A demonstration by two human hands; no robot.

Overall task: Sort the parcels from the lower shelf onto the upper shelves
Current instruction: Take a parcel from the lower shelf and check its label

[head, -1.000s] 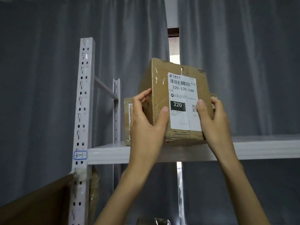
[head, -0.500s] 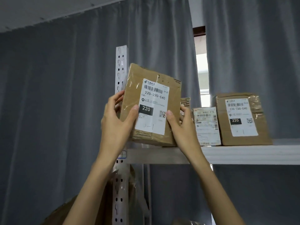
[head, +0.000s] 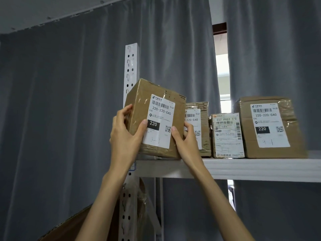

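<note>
both hands [head: 125,136] clasp tilted parcel [head: 156,117]; base on upper shelf [head: 243,168]

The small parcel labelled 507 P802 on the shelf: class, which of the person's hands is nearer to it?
Right. The right hand grips the held box on the side facing the small parcel; the left hand holds the box's far side, further away.

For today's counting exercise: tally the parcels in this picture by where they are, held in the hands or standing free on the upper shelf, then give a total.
Held parcel, gripped by left hand and right hand: 1
Parcels standing free on the upper shelf: 3
Total: 4
</note>
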